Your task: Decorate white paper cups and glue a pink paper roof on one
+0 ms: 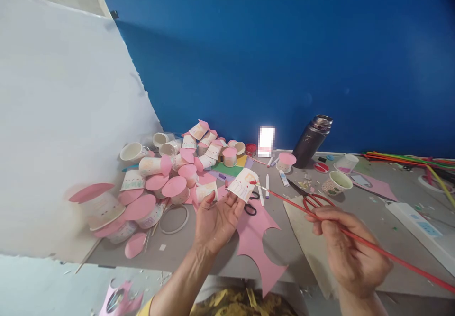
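Observation:
In the middle, my left hand (218, 219) is turned palm up, its fingers holding a white paper cup (243, 185) that lies tilted on its side. Coloured drawings and a red painted spot mark the cup's wall. My right hand (350, 242) pinches a long red paintbrush (287, 197), whose tip touches or nearly touches the red spot. Under and beside the cup lies a cut pink paper sheet (252, 240), with black-handled scissors (250, 209) partly hidden on it. Red-handled scissors (316, 202) lie just beyond my right hand.
Decorated cups with pink paper discs (174, 186) heap up on the left. A grey tape ring (174, 219) lies before them. A dark thermos (313, 140) leans right of centre, near a patterned cup (337, 183). Further right is a white power strip (419, 226). A blue panel (266, 55) stands behind.

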{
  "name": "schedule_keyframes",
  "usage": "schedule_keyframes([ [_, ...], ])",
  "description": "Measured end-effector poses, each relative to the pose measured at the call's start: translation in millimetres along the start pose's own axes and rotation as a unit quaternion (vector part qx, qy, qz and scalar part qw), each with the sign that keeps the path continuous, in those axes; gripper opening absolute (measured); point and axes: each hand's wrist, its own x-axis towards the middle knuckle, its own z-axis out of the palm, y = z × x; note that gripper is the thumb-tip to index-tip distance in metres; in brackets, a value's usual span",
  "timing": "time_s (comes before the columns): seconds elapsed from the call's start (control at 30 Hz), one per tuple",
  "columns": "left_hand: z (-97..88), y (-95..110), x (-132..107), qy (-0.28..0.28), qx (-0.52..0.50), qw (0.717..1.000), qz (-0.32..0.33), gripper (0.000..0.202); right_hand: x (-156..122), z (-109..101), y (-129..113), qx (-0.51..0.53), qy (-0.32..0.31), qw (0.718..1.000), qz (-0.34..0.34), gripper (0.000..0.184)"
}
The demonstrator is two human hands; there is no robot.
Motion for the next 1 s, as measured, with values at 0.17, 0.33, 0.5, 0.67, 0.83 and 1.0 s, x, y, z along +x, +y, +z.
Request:
schedule_keyframes([
  [0.17, 2.2, -1, -1, 0.024, -0.025, 0.999, 0.002, 0.058, 0, 1, 4, -0.024, -0.020, 0.999, -0.032, 0.012],
  [0.33, 3.0, -1, -1, 0.055, -0.068, 0.996, 0.002, 0.048, 0, 1, 7, -0.034, -0.057, 0.996, -0.057, 0.016],
  [0.5, 2.2, -1, -1, 0.060, -0.094, 0.994, -0.004, 0.039, 2, 1, 7, -0.045, -0.084, 0.992, -0.080, 0.019],
  [0.67, -1.7, 0, -1, 0.047, -0.072, 0.996, -0.005, 0.038, 4, 2, 6, -0.053, -0.108, 0.989, -0.085, 0.019],
  [0.83, -5.2, 1, 1, 0.019, -0.076, 0.997, -0.013, 0.045, 4, -4, 3, -0.049, -0.080, 0.991, -0.092, 0.019],
  [1.0, -2.2, 1, 2, 0.037, -0.090, 0.995, 0.005, 0.058, 3, -10, 3, -0.047, -0.073, 0.993, -0.080, 0.015],
])
